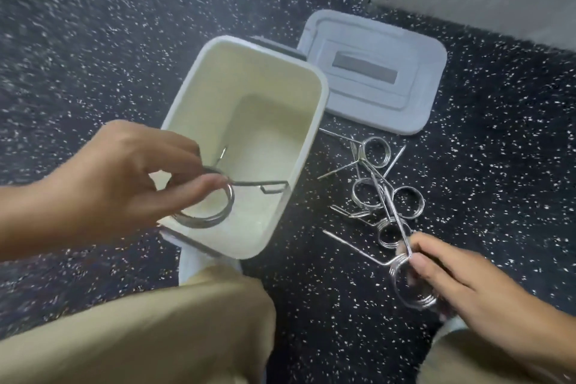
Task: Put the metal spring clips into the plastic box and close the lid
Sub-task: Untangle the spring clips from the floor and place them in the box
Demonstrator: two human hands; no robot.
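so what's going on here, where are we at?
A person crouched on the speckled floor is loading metal spring clips. The left hand holds one clip over the open plastic box, which looks empty inside. The right hand grips another clip. Several clips remain piled beside the box, and the grey lid lies off behind them.

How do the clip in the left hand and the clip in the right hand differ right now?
The left hand's clip hangs over the open box; the right hand's clip is over the floor, beside the loose pile. The left clip's prongs point into the box; the right clip's point toward the pile. Both are coiled metal rings, pinched in fingers.
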